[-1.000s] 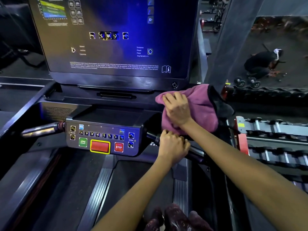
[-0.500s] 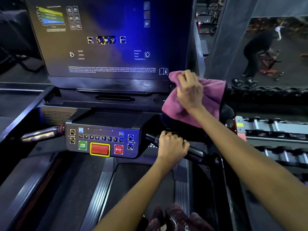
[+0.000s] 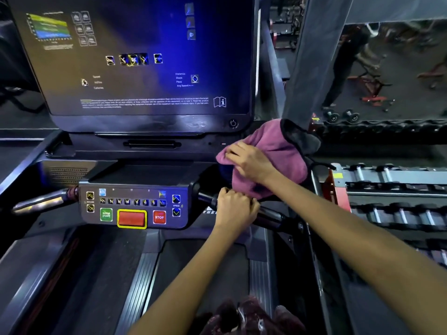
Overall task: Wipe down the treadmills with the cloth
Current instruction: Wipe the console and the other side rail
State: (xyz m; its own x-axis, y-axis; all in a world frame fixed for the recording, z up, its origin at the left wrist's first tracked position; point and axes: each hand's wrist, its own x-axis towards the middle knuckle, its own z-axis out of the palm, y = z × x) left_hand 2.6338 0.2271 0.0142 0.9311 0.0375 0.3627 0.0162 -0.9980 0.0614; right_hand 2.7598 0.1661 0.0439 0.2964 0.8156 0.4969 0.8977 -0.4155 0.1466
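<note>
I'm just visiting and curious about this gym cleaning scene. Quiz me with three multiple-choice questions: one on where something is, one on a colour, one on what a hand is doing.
1. Where is the cloth?
A. On the running belt
B. Right of the console, below the screen's lower right corner
C. Draped over the left handlebar

2. What colour is the QUICK START button?
A. Green
B. Blue
C. White

3. What is the left hand doing?
A. Pressing STOP
B. Hanging free
C. Gripping the right handlebar

Answers:
1 B, the right hand presses the cloth there, beside the control panel and under the screen.
2 A, it is the green square left of the big red button.
3 C, its fingers wrap around the dark bar.
</note>
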